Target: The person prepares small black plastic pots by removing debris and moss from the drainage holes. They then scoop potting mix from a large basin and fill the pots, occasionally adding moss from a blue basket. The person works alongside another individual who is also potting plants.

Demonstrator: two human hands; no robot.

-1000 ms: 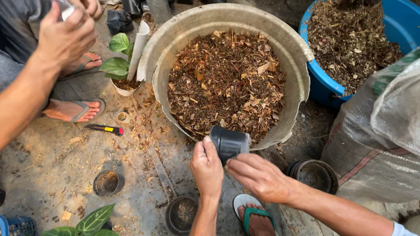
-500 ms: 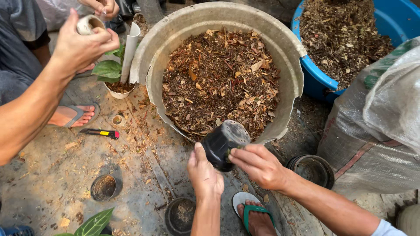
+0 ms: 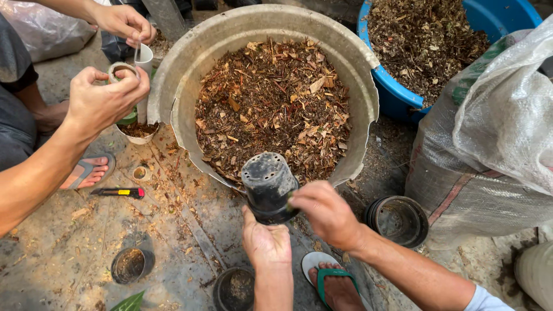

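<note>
I hold a small black plastic pot (image 3: 268,183) with both hands, its holed base turned up. It hangs over the near rim of a wide metal basin (image 3: 173,92) full of brown leaf mulch (image 3: 271,103). My left hand (image 3: 265,242) cups the pot from below. My right hand (image 3: 325,214) grips its right side.
Another person's hands at the left hold a tape roll (image 3: 118,72) above a small potted plant (image 3: 135,129). A blue tub (image 3: 397,98) of mulch and a woven sack (image 3: 489,144) stand at the right. Stacked black pots (image 3: 397,219), two small pots (image 3: 131,265) (image 3: 233,288) and a utility knife (image 3: 118,192) lie on the ground.
I have tipped the black pot over, so its base now faces up. The other person's hands have come down and right with the tape roll, toward the basin's rim.
</note>
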